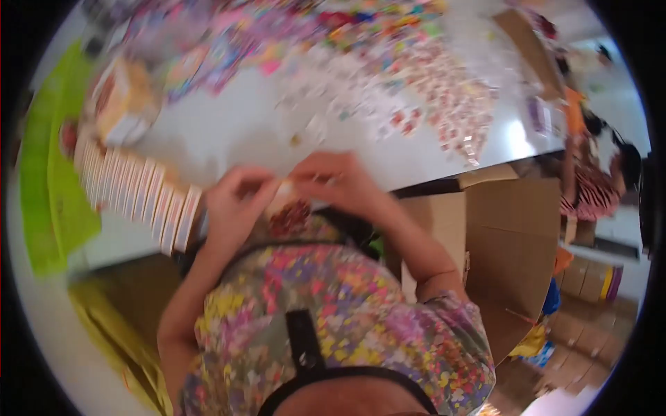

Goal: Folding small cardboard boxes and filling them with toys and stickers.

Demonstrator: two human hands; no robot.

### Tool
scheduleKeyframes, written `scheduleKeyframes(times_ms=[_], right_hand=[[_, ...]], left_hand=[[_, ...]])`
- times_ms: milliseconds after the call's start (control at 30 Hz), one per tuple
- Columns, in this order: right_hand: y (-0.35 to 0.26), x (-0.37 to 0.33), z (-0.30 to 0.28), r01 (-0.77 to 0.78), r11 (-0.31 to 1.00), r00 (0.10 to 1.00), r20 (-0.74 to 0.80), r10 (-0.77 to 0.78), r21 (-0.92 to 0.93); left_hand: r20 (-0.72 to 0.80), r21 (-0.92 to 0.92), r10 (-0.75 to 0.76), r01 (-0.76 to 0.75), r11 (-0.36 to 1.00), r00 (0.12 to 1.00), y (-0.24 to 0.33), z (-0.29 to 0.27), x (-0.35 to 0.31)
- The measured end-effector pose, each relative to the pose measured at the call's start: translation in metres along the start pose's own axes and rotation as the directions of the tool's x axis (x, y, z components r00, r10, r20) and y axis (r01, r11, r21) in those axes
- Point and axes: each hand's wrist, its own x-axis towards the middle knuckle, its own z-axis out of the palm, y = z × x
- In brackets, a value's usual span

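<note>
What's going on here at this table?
At the table, the person's hands, left hand and right hand, appear to pinch the top of a small packet with dark red contents. A row of thin, pale, upright packs stands to the left, small colourful items lie spread beyond, and an open cardboard box is on the right. Blur hides finer detail.

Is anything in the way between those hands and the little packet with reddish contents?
Nothing visible stands between: the left hand and right hand both seem to pinch the packet at its upper end.
</note>
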Motion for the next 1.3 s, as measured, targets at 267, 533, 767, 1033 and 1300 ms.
scheduleKeyframes(times_ms=[267,533,767,1033,1300], right_hand=[[-0.025,0.014,-0.004,-0.14,0.985,0.986,0.076,0.148,-0.104],[-0.021,-0.027,0.02,0.163,0.964,0.986,0.0,-0.167,-0.212],[-0.024,-0.011,0.023,0.315,0.911,0.948,0.048,-0.314,-0.268],[-0.021,-0.017,0.023,0.374,0.85,0.926,0.098,-0.365,-0.37],[-0.029,0.02,0.02,0.155,0.978,0.981,0.138,-0.136,-0.137]], left_hand=[[0.022,-0.311,0.042,-0.033,0.95,0.999,0.003,-0.003,-0.004],[0.066,-0.051,0.384,-0.382,0.923,0.921,0.005,-0.014,-0.026],[-0.054,-0.199,0.188,-0.195,0.961,0.981,0.013,-0.014,-0.03],[0.107,-0.012,0.405,-0.406,0.914,0.908,0.011,-0.02,-0.037],[-0.001,-0.108,0.164,-0.163,0.981,0.986,-0.001,-0.018,-0.038]])
